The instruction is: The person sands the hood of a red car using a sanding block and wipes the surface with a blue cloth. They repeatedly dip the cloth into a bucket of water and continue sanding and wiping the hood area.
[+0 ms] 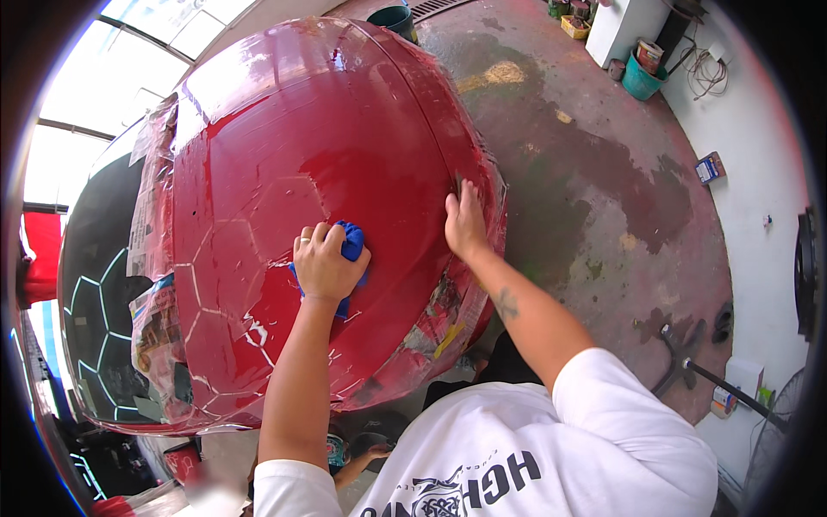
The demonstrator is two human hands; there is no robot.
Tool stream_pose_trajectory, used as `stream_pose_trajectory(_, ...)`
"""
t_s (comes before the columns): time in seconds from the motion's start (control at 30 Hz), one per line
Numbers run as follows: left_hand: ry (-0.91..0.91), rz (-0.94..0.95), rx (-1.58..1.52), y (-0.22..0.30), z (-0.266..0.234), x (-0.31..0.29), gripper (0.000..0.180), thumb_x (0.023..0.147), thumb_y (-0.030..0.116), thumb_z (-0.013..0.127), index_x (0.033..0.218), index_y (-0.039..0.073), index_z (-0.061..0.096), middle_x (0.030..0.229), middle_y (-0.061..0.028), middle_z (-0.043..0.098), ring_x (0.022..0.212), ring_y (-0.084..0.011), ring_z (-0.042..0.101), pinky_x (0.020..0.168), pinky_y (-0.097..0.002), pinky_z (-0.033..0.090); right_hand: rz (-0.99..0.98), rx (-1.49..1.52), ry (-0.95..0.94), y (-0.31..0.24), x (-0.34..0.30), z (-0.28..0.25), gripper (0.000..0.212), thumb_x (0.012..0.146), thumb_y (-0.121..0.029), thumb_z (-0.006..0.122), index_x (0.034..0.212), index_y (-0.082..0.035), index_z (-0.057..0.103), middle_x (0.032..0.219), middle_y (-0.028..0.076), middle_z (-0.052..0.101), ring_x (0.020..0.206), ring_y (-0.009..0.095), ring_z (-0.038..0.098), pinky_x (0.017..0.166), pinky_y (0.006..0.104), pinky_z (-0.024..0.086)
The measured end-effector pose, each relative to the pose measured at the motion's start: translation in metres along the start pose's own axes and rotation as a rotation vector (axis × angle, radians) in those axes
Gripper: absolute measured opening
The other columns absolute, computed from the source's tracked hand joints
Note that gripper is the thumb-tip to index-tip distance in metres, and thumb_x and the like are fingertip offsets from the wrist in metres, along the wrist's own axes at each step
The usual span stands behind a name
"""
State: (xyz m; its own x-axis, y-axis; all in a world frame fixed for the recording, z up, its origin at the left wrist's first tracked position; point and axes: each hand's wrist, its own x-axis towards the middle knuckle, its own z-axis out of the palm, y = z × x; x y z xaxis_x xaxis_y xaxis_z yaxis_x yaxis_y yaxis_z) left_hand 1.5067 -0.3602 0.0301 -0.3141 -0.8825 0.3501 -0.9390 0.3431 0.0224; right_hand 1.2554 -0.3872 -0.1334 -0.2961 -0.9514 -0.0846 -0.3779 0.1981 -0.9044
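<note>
A glossy red car panel [388,138] fills the middle, with wet streaks across it and window light reflected in its surface. My left hand [329,265] presses a bunched blue cloth [352,241] against the panel, its fingers curled over the cloth. To the right, my right hand [466,222] rests near the panel's side edge, fingers stretched out and holding nothing that I can see. Newspaper masking [153,224] borders the panel on the left, along the dark car glass [99,284]. More paper and clear film [439,310] cover the near right edge.
Wet patches mark the floor [594,233] on the right. A teal bucket [642,79] stands by the white wall, a dark bucket [393,21] beyond the car. At lower right is a black stand base [687,363]. Another person's forearm [353,470] shows below the car.
</note>
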Motion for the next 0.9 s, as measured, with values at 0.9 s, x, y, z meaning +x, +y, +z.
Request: stream_pose_trajectory(0.9,0.114,-0.12,0.146,0.019,0.095,0.147,0.031,0.074,0.026,0.087,0.093,0.012,0.067,0.099,-0.0077,0.072,0.09,-0.034,0.069,0.081,-0.049,0.056,-0.513,-0.226,-0.492,0.049,0.022,-0.077,0.071,0.119,-0.037,0.046,0.176,0.003,0.029,0.185,0.027,0.022,0.173,0.043,0.02,0.139,0.0594,0.017)
